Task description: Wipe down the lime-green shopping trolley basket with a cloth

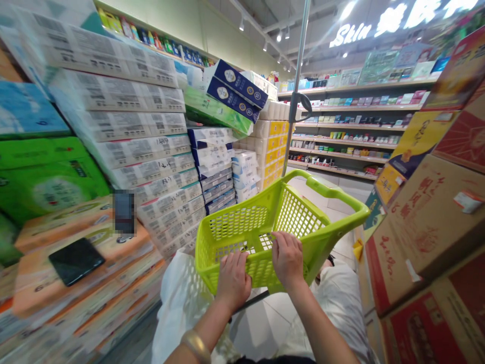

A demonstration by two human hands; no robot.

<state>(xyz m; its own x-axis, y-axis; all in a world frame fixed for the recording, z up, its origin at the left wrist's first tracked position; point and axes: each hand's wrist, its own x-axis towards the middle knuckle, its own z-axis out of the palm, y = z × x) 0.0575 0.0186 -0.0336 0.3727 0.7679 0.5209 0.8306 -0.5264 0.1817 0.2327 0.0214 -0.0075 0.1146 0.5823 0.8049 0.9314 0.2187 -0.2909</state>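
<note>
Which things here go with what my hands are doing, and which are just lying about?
In use:
green basket, rim gripped by
left hand
right hand

Apparently just lying about:
black flat object on orange packs
stacked white packs
cardboard boxes

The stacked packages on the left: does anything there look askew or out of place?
Yes. The dark-blue packs and the green pack below them lie askew to the white stack. A flat black object on the orange packs looks unlike merchandise.

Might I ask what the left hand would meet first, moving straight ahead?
Past the near rim it touches, the left hand probably meets the green basket's far wall first, though depth is unclear.
</note>
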